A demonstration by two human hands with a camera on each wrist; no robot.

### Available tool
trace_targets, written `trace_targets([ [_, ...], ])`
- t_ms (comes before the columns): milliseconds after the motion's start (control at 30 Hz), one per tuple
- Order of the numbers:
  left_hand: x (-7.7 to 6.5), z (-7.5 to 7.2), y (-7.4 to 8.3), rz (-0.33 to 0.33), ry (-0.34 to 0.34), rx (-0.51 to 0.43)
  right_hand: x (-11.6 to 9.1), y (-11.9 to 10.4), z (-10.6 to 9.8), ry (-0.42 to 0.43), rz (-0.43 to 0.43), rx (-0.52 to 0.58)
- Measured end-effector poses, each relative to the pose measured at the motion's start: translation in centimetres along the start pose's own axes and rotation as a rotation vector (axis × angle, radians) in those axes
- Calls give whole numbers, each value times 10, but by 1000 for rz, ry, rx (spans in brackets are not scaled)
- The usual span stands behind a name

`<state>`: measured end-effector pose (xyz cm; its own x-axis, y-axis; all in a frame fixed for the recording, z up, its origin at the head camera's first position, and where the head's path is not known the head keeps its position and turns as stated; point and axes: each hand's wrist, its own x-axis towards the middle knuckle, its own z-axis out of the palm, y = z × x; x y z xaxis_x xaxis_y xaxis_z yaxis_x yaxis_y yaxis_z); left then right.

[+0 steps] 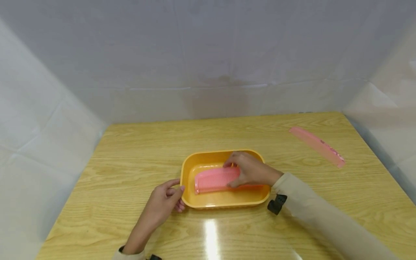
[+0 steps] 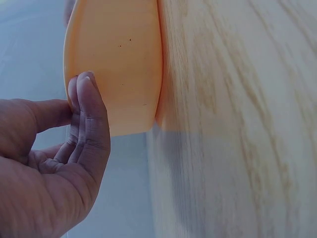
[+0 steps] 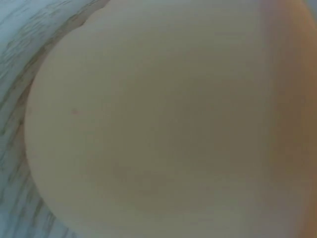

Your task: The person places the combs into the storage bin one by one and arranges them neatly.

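Note:
A yellow-orange plastic tub (image 1: 224, 204) stands on the table, and a pink comb (image 1: 212, 178) lies inside it with its teeth toward the near side. My right hand (image 1: 248, 168) reaches over the tub's right end and grips the comb across its width, thumb at the teeth and fingers at the spine; it hides part of the comb. At the left end, my left hand (image 1: 165, 200) pinches the tub's rim. In the left wrist view the left fingers (image 2: 91, 106) lie against the tub's outer wall (image 2: 119, 59). The blurred tub wall (image 3: 148, 124) fills most of the right wrist view.
A second pink comb (image 1: 315, 144), slim and curved with a patterned end, lies on the wood-grain table (image 1: 139, 151) at the back right. Pale sheeting (image 1: 208, 101) hangs behind the table and along both sides.

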<state>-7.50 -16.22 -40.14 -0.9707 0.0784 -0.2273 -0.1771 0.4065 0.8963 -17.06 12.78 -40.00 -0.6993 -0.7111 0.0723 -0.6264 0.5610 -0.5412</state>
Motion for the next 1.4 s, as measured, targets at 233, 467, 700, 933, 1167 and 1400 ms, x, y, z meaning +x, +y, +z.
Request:
trace_targets([
  [233,1,0,-1,-10,9,5,-1,1,0,-14,5,-7],
  [467,1,1,-1,-17,17,-1,-5,1,-8,-23,73,38],
  [700,1,1,-1,-11,14,-1,-15,9,-28,66,75,48],
  [933,1,1,-1,-11,12,-4,-31,23,-47,126,134,53],
  [1167,2,1,0,-16,12,-9,-57,51,-63,181,249,66],
  [1400,3,1,0,-23,20,2,-88,80,-73,229,373,70],
])
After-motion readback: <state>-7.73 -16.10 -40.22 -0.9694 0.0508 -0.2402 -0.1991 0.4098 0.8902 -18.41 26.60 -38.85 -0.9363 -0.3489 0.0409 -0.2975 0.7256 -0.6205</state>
